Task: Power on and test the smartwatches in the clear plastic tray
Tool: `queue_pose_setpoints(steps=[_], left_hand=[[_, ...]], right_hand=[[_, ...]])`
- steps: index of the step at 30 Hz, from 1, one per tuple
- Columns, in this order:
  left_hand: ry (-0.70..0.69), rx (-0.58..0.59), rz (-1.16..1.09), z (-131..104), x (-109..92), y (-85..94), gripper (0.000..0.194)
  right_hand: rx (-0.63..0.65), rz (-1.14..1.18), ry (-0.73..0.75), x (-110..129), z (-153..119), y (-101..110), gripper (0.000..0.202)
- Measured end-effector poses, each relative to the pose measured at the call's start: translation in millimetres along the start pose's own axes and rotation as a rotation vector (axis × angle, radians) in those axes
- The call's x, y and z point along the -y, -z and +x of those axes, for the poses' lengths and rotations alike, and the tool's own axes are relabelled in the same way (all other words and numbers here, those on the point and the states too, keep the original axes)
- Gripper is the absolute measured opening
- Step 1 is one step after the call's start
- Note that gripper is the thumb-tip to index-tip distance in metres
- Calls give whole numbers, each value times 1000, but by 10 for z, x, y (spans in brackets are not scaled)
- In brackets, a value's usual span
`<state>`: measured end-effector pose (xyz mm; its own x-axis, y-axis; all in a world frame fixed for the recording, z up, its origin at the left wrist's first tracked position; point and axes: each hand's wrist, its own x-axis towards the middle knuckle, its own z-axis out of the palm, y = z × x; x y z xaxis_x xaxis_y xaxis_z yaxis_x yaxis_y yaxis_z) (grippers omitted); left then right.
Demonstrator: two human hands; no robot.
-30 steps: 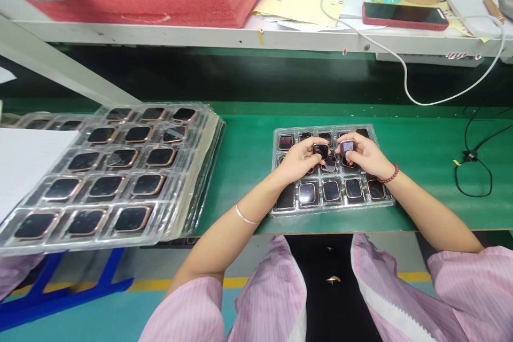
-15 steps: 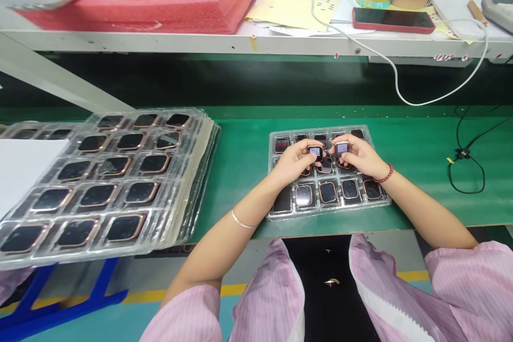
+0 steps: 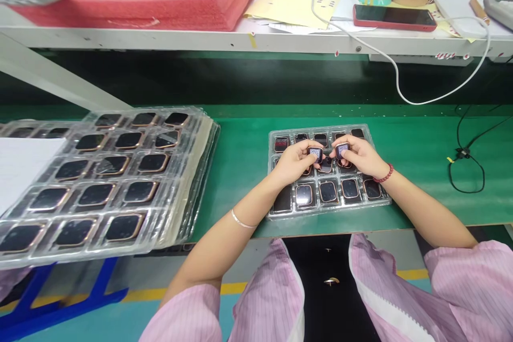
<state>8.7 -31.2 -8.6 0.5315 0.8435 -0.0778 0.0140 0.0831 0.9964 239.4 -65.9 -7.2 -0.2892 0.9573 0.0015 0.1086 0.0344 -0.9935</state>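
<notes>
Left fingers (image 3: pixel 306 161) and right fingers (image 3: pixel 348 157) pinch glossy, rounded watches (image 3: pixel 317 151) over a plastic tray (image 3: pixel 329 210).

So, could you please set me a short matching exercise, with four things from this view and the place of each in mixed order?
Things:
1. Phone
2. Bead bracelet
3. Tray stack
4. Watches showing square codes

Places:
A. To the left of the left forearm
B. One in the left hand, one in the right hand
C. On the white shelf
D. Around the right wrist

Right pairs: 1-C, 2-D, 3-A, 4-B
</notes>
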Motion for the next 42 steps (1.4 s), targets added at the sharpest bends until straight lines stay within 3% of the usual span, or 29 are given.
queue_pose_setpoints(steps=[27, 29, 34, 38, 42], left_hand=[[21, 5, 10, 6, -11, -4, 26], [1, 2, -4, 12, -3, -7, 29], [-55, -55, -32, 19, 18, -14, 50], [-22, -12, -9, 16, 37, 2, 35], [-20, -44, -14, 31, 57, 12, 37]], right_hand=[[-18, -53, 27, 8, -13, -21, 27], [-9, -81, 71, 0, -11, -27, 24], [11, -89, 114, -6, -9, -24, 37], [-22, -68, 37, 0, -11, -13, 27], [-50, -127, 111, 16, -14, -30, 21]])
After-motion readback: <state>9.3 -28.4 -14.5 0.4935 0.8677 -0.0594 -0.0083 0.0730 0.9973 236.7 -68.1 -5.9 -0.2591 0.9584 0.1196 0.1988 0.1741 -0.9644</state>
